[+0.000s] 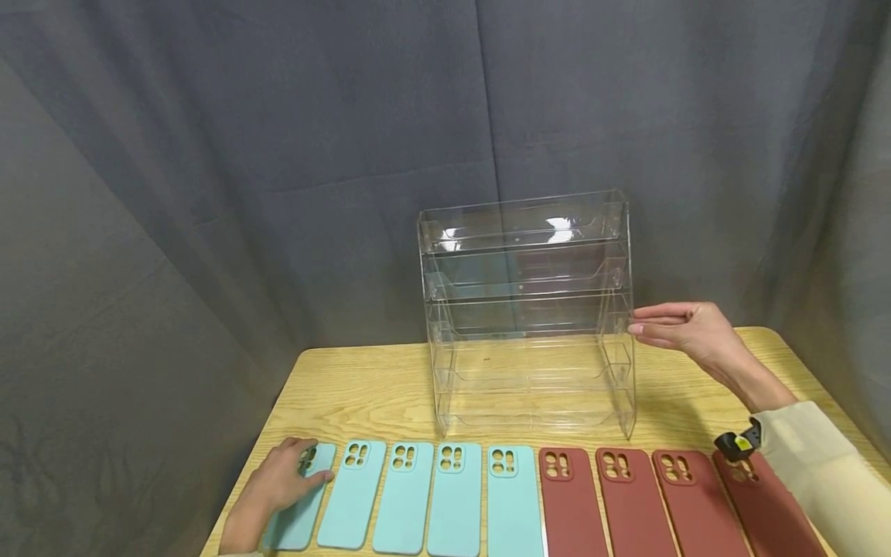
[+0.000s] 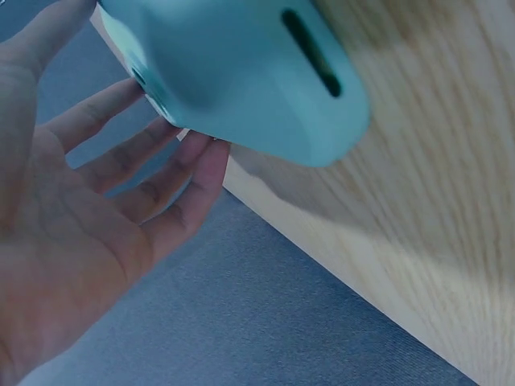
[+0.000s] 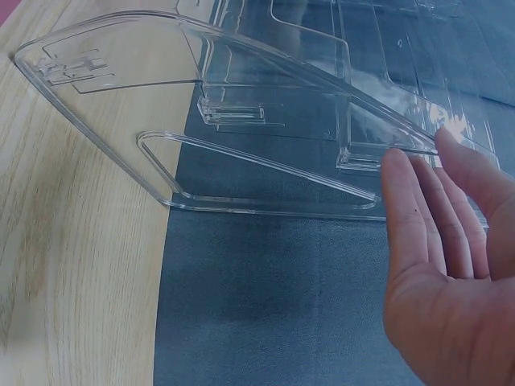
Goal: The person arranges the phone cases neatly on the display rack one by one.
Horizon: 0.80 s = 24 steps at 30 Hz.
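Observation:
My left hand (image 1: 281, 476) grips the leftmost turquoise phone case (image 1: 299, 518), thumb at its right edge and fingers around the camera end. In the left wrist view, fingertips meet the edge of that case, and a shadow shows beneath its raised end. A clear, tiered plastic display rack (image 1: 560, 232) stands upright on the table. At its right side panel, my right hand (image 1: 703, 340) touches the edge with nearly straight fingers and thumb. The right wrist view shows the fingertips against the transparent panel.
More turquoise phone cases (image 1: 401, 503) lie in a row along the front of the wooden table (image 1: 362, 387). Several dark red phone cases (image 1: 574, 510) continue the row rightward; the right sleeve (image 1: 821, 472) partly covers the last. Grey curtains (image 1: 313, 155) hang behind and at both sides.

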Each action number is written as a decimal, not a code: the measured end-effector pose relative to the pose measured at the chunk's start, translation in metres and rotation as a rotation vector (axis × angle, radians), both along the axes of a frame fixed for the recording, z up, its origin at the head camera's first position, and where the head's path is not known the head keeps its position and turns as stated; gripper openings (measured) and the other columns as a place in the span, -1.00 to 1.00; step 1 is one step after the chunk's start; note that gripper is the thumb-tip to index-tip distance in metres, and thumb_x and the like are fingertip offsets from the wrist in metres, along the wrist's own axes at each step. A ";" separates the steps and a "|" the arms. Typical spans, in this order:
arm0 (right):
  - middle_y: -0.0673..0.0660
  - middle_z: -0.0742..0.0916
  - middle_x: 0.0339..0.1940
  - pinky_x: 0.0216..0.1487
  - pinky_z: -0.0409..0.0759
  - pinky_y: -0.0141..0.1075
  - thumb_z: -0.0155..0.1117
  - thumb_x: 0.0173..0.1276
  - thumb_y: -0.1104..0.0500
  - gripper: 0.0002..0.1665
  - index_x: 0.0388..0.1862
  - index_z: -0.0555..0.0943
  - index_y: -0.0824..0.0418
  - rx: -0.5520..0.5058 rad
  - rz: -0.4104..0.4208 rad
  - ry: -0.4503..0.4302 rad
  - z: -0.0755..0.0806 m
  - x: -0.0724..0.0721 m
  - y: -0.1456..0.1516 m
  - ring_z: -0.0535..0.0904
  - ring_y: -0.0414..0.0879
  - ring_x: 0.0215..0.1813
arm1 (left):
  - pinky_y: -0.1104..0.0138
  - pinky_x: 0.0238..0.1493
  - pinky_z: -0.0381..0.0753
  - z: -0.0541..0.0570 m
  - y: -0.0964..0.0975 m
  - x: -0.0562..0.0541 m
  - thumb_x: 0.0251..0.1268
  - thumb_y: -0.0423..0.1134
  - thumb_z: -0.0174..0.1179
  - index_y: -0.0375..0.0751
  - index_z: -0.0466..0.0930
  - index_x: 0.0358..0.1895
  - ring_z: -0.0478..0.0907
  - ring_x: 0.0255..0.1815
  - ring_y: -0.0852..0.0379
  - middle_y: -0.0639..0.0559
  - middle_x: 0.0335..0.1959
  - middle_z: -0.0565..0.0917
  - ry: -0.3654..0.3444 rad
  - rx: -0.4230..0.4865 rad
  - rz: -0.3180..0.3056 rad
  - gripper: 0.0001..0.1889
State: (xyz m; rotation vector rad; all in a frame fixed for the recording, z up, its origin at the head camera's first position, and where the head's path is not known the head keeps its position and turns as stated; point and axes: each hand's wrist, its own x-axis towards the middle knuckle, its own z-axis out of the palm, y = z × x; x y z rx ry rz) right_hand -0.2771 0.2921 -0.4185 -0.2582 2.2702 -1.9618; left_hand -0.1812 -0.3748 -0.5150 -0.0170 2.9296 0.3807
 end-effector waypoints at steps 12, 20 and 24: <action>-0.27 0.85 -0.10 0.03 0.76 -0.48 0.46 0.46 0.11 -0.27 0.43 0.47 0.52 0.079 -0.011 -0.005 0.002 -0.002 -0.003 0.81 -0.34 0.00 | -0.35 0.05 0.63 -0.001 0.004 -0.004 0.25 0.28 0.42 -0.22 0.47 0.47 0.47 0.33 -0.50 -0.38 0.38 0.50 -0.063 -0.054 0.011 -0.13; -0.25 0.86 -0.10 0.04 0.77 -0.46 0.46 0.46 0.12 -0.30 0.41 0.50 0.50 0.070 -0.014 -0.004 0.002 -0.005 -0.004 0.81 -0.34 -0.01 | -0.42 0.11 0.58 -0.001 0.005 -0.005 0.25 0.22 0.45 -0.16 0.47 0.49 0.44 0.38 -0.53 -0.39 0.44 0.47 -0.075 -0.050 0.011 -0.16; -0.26 0.86 -0.11 0.04 0.76 -0.47 0.46 0.46 0.09 -0.28 0.41 0.49 0.50 0.090 -0.015 0.001 0.001 -0.005 -0.004 0.81 -0.35 -0.02 | -0.44 0.16 0.56 0.001 0.008 -0.002 0.21 0.16 0.49 -0.16 0.49 0.48 0.45 0.38 -0.57 -0.45 0.46 0.45 -0.084 -0.050 0.007 -0.18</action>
